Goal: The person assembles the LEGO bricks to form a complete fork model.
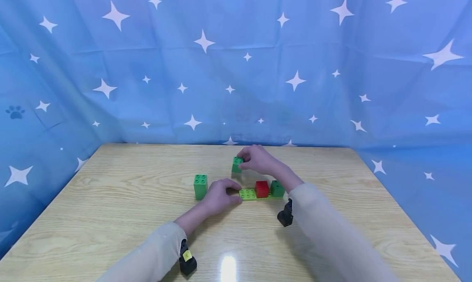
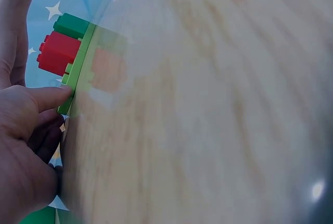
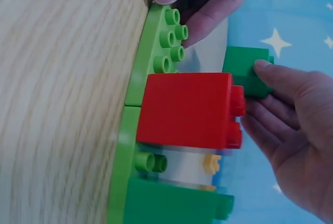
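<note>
**Right hand point(image 1: 258, 159) pinches a green block point(image 1: 237, 165); left hand point(image 1: 220, 196) steadies a lime plate point(image 1: 247, 194)**

The right hand grips the green block between thumb and fingertips, on the far side of the lime plate and apart from it; whether the block touches the table point(image 1: 121, 216) cannot be told. The left hand's thumb and fingers close on the lime plate's left end, the thumb on its near side. That plate meets a second plate point(image 3: 118, 156) end to end, both flat on the table.

A red block point(image 1: 262, 189) stands over the seam between the two, and a dark green block point(image 1: 277, 189) sits at the right end, with bare studs between them. More bare studs show on the left plate. A tall green block point(image 1: 200, 187) stands upright just beside the left hand. Behind the table hangs a blue cloth point(image 1: 236, 73) with white stars.
</note>
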Available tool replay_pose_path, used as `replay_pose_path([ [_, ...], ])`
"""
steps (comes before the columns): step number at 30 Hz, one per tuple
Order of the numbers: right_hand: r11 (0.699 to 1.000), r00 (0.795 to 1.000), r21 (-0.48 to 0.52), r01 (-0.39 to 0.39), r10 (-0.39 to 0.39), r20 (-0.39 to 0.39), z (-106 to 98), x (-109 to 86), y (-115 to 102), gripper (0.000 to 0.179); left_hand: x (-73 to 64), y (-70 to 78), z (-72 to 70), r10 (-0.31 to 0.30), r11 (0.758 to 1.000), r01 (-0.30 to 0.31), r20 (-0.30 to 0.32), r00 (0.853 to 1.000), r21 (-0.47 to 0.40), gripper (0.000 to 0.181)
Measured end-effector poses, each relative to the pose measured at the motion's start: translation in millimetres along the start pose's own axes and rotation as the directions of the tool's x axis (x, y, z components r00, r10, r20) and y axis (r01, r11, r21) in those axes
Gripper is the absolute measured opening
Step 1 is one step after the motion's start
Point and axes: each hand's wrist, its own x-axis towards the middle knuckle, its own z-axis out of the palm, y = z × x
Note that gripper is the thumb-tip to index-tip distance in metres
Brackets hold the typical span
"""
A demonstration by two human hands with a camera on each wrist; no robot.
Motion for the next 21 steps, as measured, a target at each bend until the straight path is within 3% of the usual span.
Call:
replay_pose_path([
  [9, 1.000, 0.999, 0.016, 0.024, -0.025, 0.032, -12.4, -21.3, -4.2, 0.040, 0.7, -0.6, 2.1, 0.014, 1.000, -0.014, -0.003, 1.000, 0.001, 0.029],
  [15, 0.999, 0.999, 0.023, 0.031, -0.032, 0.042, -13.5, -38.8, 2.5, 0.039, 0.1, 0.7, 2.8, -0.012, 1.000, 0.012, -0.003, 1.000, -0.002, 0.030],
  [21, 1.000, 0.999, 0.027, 0.005, -0.007, 0.049, -10.6, -53.8, 7.0, 0.037, -0.6, 0.7, 3.0, -0.001, 1.000, 0.001, -0.005, 1.000, -0.013, 0.029],
])
